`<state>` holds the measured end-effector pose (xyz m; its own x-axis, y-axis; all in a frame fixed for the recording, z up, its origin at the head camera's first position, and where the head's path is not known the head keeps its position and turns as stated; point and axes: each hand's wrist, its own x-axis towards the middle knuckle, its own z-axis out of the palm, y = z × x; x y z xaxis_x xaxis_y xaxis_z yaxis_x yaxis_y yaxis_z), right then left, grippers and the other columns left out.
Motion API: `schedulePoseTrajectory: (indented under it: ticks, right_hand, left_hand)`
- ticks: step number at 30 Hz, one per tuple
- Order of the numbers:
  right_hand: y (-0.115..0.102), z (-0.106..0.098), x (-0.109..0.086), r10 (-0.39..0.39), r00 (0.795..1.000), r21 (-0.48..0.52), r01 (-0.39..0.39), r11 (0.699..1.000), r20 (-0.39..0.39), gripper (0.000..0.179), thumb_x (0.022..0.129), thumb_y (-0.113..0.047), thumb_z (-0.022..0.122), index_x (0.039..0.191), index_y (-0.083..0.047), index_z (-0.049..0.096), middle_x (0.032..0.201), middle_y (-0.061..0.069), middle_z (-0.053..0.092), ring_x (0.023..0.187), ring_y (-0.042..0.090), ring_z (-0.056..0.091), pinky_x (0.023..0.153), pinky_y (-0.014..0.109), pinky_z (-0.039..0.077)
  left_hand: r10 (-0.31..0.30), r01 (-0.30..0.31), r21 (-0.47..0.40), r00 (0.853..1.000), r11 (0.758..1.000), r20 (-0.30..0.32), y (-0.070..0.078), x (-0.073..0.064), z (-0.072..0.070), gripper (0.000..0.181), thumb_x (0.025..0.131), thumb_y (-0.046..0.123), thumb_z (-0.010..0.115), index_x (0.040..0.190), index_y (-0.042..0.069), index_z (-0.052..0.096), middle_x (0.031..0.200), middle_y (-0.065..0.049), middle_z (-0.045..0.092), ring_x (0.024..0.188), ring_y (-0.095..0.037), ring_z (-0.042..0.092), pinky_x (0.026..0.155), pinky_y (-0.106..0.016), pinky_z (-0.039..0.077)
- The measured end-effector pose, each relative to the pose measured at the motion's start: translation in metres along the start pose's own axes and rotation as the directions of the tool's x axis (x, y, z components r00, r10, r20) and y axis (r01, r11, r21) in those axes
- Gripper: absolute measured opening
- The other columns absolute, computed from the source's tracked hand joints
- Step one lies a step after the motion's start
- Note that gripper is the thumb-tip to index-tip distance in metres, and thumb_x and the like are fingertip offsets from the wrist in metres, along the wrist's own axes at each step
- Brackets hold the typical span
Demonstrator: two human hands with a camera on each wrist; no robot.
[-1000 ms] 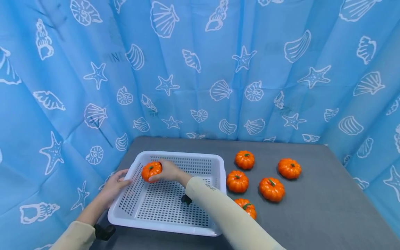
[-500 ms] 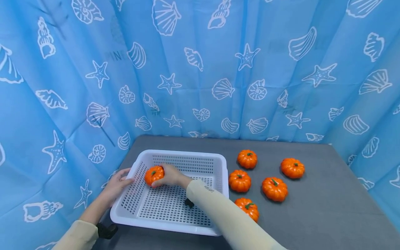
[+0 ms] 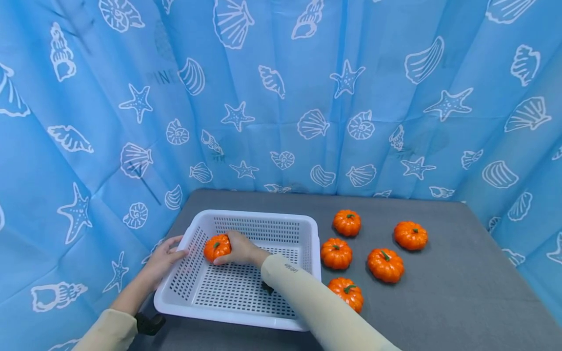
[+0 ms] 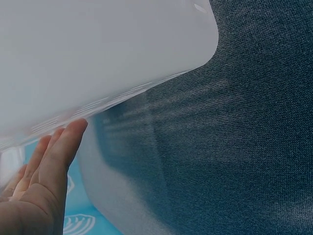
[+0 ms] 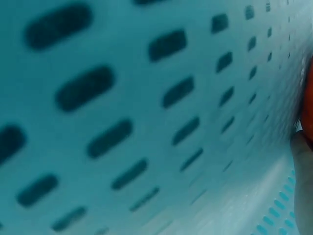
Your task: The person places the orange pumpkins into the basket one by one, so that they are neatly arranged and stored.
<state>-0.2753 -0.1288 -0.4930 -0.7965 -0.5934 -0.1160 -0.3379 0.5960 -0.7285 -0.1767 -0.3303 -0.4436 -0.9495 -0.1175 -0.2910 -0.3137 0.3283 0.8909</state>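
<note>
A small orange pumpkin with a green stem sits in the left part of a white perforated plastic basket. My right hand reaches in from the right and grips the pumpkin's side between thumb and fingers, low over the basket floor. In the right wrist view only a sliver of the pumpkin and the thumb show at the right edge. My left hand rests against the basket's left rim. Seen in the left wrist view, its fingers lie fairly straight along the outside of the basket.
On the grey table, right of the basket, lie several more orange pumpkins, such as one at the back and one farther right. The right sleeve partly overlaps the nearest pumpkin. A blue shell-print curtain surrounds the table.
My right hand has lowered the pumpkin slightly and brought it a little to the right within the basket. The left hand has stayed at the rim, and the view has shifted slightly.
</note>
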Motion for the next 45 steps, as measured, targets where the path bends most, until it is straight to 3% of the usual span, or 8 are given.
schedulePoseTrajectory:
  ticks: [12,18,27,31,36,41,45]
  right_hand:
    - [0.002,-0.003,-0.003,-0.008,1.0,-0.115,0.01,0.993,0.026,0.086,0.066,-0.056,0.078,0.134,-0.017,0.04,0.121,-0.005,0.052,0.101,0.008,0.052,0.097,0.028,0.047]
    - [-0.003,-0.014,-0.007,-0.018,1.0,-0.207,0.022,0.978,0.022,0.087,0.067,-0.061,0.075,0.134,-0.016,0.041,0.122,-0.005,0.051,0.102,0.009,0.051,0.097,0.027,0.046]
    - [-0.026,-0.047,-0.016,-0.09,0.995,-0.31,0.1,0.945,0.047,0.096,0.076,-0.065,0.064,0.147,-0.01,0.03,0.146,0.004,0.04,0.13,0.017,0.043,0.11,0.034,0.037]
    - [-0.037,-0.066,-0.024,-0.135,0.99,-0.325,0.139,0.935,0.036,0.095,0.079,-0.064,0.062,0.149,-0.011,0.027,0.15,0.005,0.036,0.134,0.019,0.04,0.111,0.037,0.037]
    - [-0.041,-0.1,-0.033,-0.213,0.976,-0.315,0.189,0.93,-0.043,0.091,0.081,-0.06,0.062,0.149,-0.011,0.027,0.149,0.006,0.038,0.134,0.02,0.041,0.108,0.038,0.04]
    - [-0.026,-0.141,-0.048,-0.282,0.947,-0.283,0.231,0.931,-0.153,0.086,0.084,-0.056,0.063,0.147,-0.008,0.03,0.143,0.008,0.044,0.13,0.021,0.046,0.106,0.038,0.041]
    - [-0.002,-0.179,-0.068,-0.31,0.911,-0.242,0.247,0.938,-0.272,0.08,0.085,-0.049,0.065,0.145,-0.005,0.033,0.141,0.011,0.046,0.13,0.024,0.045,0.108,0.04,0.04]
  left_hand:
    - [-0.01,0.01,0.01,1.0,1.0,0.003,-0.003,0.002,0.004,0.064,0.098,0.026,0.051,0.149,0.009,0.018,0.137,-0.031,0.044,0.095,-0.033,0.068,0.071,-0.049,0.058]
    - [-0.002,0.002,0.005,1.0,1.0,0.008,-0.001,0.004,0.004,0.064,0.097,0.026,0.052,0.149,0.01,0.017,0.137,-0.031,0.044,0.095,-0.033,0.068,0.071,-0.049,0.058]
    - [-0.004,0.004,0.019,1.0,1.0,0.003,-0.003,0.002,-0.002,0.066,0.098,0.026,0.051,0.15,0.008,0.015,0.139,-0.032,0.042,0.095,-0.033,0.068,0.072,-0.05,0.058]
    - [-0.001,0.001,0.021,1.0,1.0,0.007,-0.005,0.002,-0.004,0.067,0.098,0.028,0.051,0.15,0.009,0.014,0.139,-0.032,0.042,0.095,-0.034,0.068,0.072,-0.05,0.058]
    - [0.002,-0.002,0.011,1.0,1.0,0.014,-0.006,0.004,-0.004,0.068,0.097,0.029,0.052,0.15,0.009,0.013,0.139,-0.032,0.042,0.095,-0.034,0.068,0.072,-0.05,0.058]
    - [0.004,-0.004,0.011,1.0,1.0,0.014,-0.005,0.004,-0.004,0.069,0.097,0.03,0.052,0.15,0.009,0.014,0.138,-0.032,0.042,0.094,-0.032,0.068,0.072,-0.049,0.058]
    - [0.0,0.0,0.016,1.0,1.0,0.017,-0.003,0.004,-0.004,0.069,0.096,0.03,0.052,0.15,0.009,0.014,0.139,-0.032,0.042,0.094,-0.031,0.068,0.072,-0.049,0.058]
